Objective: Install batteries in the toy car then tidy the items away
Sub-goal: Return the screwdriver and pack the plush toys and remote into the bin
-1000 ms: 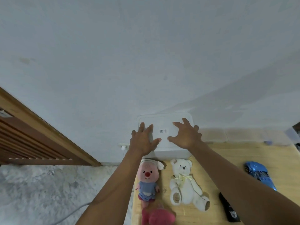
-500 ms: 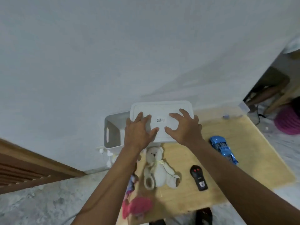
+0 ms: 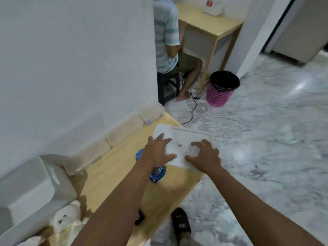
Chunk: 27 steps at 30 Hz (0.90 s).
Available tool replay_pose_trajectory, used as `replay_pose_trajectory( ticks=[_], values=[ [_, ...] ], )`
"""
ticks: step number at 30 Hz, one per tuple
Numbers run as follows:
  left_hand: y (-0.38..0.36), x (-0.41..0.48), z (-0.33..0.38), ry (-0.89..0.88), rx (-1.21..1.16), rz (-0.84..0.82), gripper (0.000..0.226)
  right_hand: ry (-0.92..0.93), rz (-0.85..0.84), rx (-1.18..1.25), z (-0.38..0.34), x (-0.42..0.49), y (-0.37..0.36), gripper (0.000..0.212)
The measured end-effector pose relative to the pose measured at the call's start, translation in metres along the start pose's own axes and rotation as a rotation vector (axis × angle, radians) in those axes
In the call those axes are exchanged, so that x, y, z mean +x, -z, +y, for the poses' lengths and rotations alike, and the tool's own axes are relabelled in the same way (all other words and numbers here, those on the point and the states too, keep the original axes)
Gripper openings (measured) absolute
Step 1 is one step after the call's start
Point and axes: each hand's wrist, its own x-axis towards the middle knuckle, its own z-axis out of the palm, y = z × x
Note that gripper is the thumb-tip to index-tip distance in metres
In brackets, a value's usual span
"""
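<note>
Near edge: white plush teddy bear (image 3: 64, 218) and small black remote control (image 3: 139, 217) on the pale wooden surface (image 3: 110, 173).
Left: open white plastic storage box (image 3: 33, 185).
Toy car: glossy blue toy car (image 3: 157, 174), under the left forearm.
Hands: left hand (image 3: 157, 152) and right hand (image 3: 205, 158) spread, gripping the flat white plastic lid (image 3: 182, 139).
Far: pink mesh bin (image 3: 221, 88).

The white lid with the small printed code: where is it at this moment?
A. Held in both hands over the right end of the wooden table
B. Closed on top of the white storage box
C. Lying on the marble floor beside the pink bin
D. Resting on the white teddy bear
A: the left hand and right hand both grip the white lid over the wooden table, well away from the white storage box, which stands open.
</note>
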Motion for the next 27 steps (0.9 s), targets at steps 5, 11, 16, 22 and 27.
replay_pose_trajectory(
  ticks=[5, 11, 16, 22, 27],
  values=[
    [-0.029, 0.056, 0.004, -0.069, 0.05, -0.073, 0.089, -0.073, -0.033, 0.087, 0.038, 0.033, -0.021, 0.076],
    [-0.053, 0.08, -0.009, -0.118, 0.042, -0.137, 0.091, -0.096, -0.081, 0.007, 0.057, 0.04, -0.049, 0.084],
    [-0.054, 0.077, -0.001, -0.106, 0.036, -0.066, 0.072, -0.105, -0.099, -0.143, 0.048, 0.037, -0.043, 0.081],
    [-0.02, 0.013, -0.007, -0.029, -0.301, 0.313, 0.046, 0.316, 0.098, -0.268, 0.004, 0.034, -0.028, 0.06],
    [0.006, -0.087, -0.044, 0.18, -0.314, 0.699, 0.027, 0.708, -0.098, -0.242, -0.087, 0.002, -0.053, 0.05]
  ],
)
